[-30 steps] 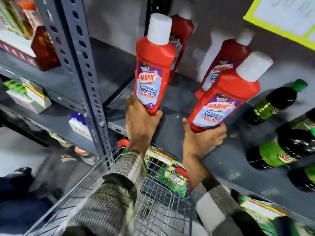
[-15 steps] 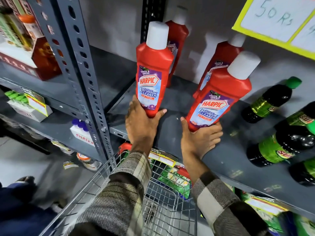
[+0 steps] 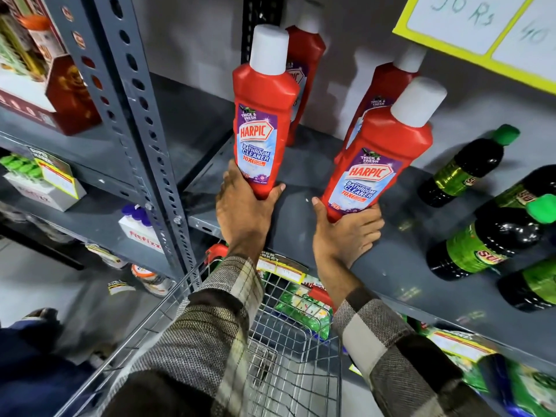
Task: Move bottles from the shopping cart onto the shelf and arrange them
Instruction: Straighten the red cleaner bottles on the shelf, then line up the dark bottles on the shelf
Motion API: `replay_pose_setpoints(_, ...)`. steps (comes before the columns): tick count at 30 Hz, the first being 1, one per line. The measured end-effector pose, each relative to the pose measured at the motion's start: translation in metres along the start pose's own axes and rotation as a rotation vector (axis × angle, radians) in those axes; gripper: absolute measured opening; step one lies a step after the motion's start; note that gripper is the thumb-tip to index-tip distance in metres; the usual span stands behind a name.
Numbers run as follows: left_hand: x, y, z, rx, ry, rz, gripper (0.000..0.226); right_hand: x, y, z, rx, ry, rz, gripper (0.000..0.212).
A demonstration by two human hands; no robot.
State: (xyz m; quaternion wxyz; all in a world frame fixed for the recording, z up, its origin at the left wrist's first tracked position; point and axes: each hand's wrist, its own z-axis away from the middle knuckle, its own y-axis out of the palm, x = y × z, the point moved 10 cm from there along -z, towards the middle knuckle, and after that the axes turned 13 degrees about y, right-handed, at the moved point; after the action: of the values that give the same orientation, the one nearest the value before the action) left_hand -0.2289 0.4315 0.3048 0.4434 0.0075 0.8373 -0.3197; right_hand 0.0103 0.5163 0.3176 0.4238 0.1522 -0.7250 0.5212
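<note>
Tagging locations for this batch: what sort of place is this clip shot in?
Most likely a small grocery or general store aisle. Slotted metal shelving holds cleaner bottles, a handwritten price sign reads in rupees, and a wire shopping cart with goods stands below the hands.

From my feed, the two rear red bottles (image 3: 304, 55) are mostly hidden behind the ones I hold. Right of them, the price sign (image 3: 481, 31) is cropped, its writing blurred. The lowest dark green-labelled bottle (image 3: 529, 285) runs off frame.
</note>
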Motion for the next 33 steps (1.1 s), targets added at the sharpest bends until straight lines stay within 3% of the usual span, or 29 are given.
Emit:
replay_pose_setpoints(4,-0.005,-0.001,0.002,-0.007,0.013,0.002,0.121,-0.003,0.004,-0.002,0.088,0.027,0.026,0.111)
replay_pose_setpoints(6,-0.012,-0.014,0.013,-0.101,0.014,0.018,0.131,-0.008,0.003,-0.003,0.183,0.04,-0.033,0.121)
replay_pose_setpoints(9,-0.04,-0.034,0.054,-0.296,0.126,0.092,0.115,-0.023,-0.02,-0.001,0.277,-0.009,-0.23,0.126)
replay_pose_setpoints(12,-0.087,-0.028,0.107,-0.354,0.322,0.15,0.087,-0.05,-0.07,0.003,0.272,-0.134,-0.351,0.103)
replay_pose_setpoints(17,-0.183,0.037,0.173,-0.189,0.439,0.355,0.07,-0.122,-0.159,-0.044,0.098,-0.154,-0.387,0.078)
replay_pose_setpoints(22,-0.249,0.115,0.209,0.056,0.306,0.468,0.088,-0.174,-0.227,-0.131,-0.02,-0.089,-0.393,0.082)
replay_pose_setpoints(25,-0.252,0.148,0.22,0.115,0.237,0.434,0.102,-0.185,-0.235,-0.178,0.005,-0.089,-0.348,0.098)
replay_pose_setpoints(29,-0.247,0.165,0.221,0.119,0.237,0.288,0.096,-0.199,-0.21,-0.221,0.14,-0.024,-0.289,0.118)
replay_pose_setpoints(33,-0.238,0.17,0.214,0.129,0.164,0.186,0.072,-0.206,-0.188,-0.224,0.18,-0.02,-0.023,0.088)
